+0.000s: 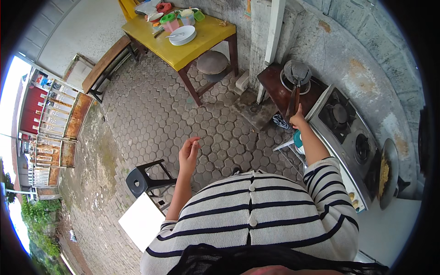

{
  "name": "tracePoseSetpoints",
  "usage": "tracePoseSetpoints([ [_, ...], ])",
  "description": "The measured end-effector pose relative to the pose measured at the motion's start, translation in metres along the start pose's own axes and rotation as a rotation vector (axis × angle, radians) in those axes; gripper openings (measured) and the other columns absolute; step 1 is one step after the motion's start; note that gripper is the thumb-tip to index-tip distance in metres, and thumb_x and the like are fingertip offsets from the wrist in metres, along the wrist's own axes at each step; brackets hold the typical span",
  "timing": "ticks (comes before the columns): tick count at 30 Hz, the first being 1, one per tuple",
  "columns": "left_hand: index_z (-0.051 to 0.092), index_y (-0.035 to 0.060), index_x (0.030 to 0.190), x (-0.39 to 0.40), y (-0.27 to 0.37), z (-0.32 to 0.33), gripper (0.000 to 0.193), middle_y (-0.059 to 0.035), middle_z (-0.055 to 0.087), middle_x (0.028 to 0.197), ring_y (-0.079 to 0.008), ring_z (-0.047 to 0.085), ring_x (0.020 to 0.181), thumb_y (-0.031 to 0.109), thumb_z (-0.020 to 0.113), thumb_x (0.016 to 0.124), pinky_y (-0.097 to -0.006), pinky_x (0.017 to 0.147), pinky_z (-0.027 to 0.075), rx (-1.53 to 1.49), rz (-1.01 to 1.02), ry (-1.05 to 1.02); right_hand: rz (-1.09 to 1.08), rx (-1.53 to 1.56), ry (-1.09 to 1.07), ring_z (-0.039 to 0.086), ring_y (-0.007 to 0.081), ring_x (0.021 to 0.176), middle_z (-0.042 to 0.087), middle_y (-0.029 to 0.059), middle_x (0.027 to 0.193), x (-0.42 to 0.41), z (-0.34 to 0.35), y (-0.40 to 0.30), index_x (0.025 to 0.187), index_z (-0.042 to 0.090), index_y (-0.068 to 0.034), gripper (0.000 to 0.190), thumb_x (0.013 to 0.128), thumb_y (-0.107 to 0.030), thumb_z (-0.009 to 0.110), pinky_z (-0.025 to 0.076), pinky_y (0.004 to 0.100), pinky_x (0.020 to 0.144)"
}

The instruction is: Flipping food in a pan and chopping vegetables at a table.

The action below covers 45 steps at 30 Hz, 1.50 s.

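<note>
My right hand (pixel 298 120) reaches forward beside the stove and grips the lower end of a wooden utensil handle (pixel 293 101). Two such handles lie close together, so which one is in my fingers is hard to tell. They lead up to a round perforated metal skimmer (pixel 297 70), which rests over a metal pot (pixel 305 88) on a dark brown wooden table (pixel 271 80). My left hand (pixel 189 153) hangs in the air over the paving, fingers loosely bent and nothing in it.
A two-burner gas stove (pixel 343 117) stands at my right; beyond it a wok (pixel 390 172) holds yellowish food. Ahead, a yellow table (pixel 209 39) carries stacked white plates (pixel 184 36) and containers. A stool (pixel 212 62) sits under it. A black plastic stool (pixel 139 180) and white panel (pixel 142 220) are at left.
</note>
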<state>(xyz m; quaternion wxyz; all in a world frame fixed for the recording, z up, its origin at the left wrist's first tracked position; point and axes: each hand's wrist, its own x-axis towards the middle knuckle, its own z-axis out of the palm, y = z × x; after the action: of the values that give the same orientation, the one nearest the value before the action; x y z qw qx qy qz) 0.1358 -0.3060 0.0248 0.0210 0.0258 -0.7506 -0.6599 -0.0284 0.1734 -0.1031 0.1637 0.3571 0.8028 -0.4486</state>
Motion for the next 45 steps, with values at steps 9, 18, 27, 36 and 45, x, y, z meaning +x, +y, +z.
tracePoseSetpoints([
  [9,0.058,0.0037,0.115,-0.003,-0.004,-0.005,0.025,0.0051,0.051,0.084,-0.0011,0.038,0.065,0.022,0.05,0.1,-0.0168,0.056,0.029,-0.042,-0.034,0.027,0.011,0.232,0.006,0.055,0.0191,0.068,0.056,0.0091,0.093,-0.005,-0.005,-0.012,0.15,0.0,-0.041,0.102,0.077,0.008,0.052,0.047,0.048,0.075],
  [18,0.06,0.004,0.114,0.003,-0.006,-0.003,0.024,0.0054,0.052,0.082,-0.0013,0.037,0.064,0.022,0.051,0.1,-0.0174,0.056,0.03,-0.002,-0.018,0.028,0.087,0.265,0.019,0.053,0.0183,0.061,0.056,0.0089,0.091,-0.002,-0.02,-0.013,0.15,0.006,-0.037,0.095,0.077,0.006,0.05,0.048,0.0472,0.073],
  [27,0.061,0.0044,0.114,0.005,-0.005,-0.004,0.024,0.005,0.053,0.081,-0.0008,0.035,0.061,0.021,0.051,0.1,-0.0181,0.053,0.028,0.009,-0.025,0.013,-0.1,0.123,0.213,0.059,0.0172,0.06,0.062,0.0103,0.079,-0.021,-0.037,-0.041,0.145,0.032,-0.015,0.073,0.077,-0.006,0.058,0.051,0.0371,0.056],
  [36,0.059,0.0045,0.115,0.002,-0.005,-0.006,0.026,0.0053,0.051,0.082,-0.0019,0.039,0.065,0.024,0.051,0.1,-0.0174,0.057,0.03,-0.005,-0.067,-0.011,-0.407,-0.601,0.505,0.065,0.0348,0.092,0.068,0.0178,0.092,-0.028,-0.145,-0.054,0.101,0.065,-0.004,0.029,0.076,-0.017,0.066,0.052,0.041,0.081],
  [45,0.061,0.0051,0.114,0.007,-0.004,0.0,0.024,0.0049,0.053,0.081,-0.0019,0.038,0.063,0.022,0.051,0.1,-0.018,0.055,0.03,0.056,-0.047,-0.042,-0.348,-0.652,0.606,0.064,0.0315,0.1,0.069,0.0104,0.102,-0.025,-0.209,-0.034,0.109,0.063,-0.015,0.031,0.079,-0.007,0.061,0.048,0.0466,0.082],
])
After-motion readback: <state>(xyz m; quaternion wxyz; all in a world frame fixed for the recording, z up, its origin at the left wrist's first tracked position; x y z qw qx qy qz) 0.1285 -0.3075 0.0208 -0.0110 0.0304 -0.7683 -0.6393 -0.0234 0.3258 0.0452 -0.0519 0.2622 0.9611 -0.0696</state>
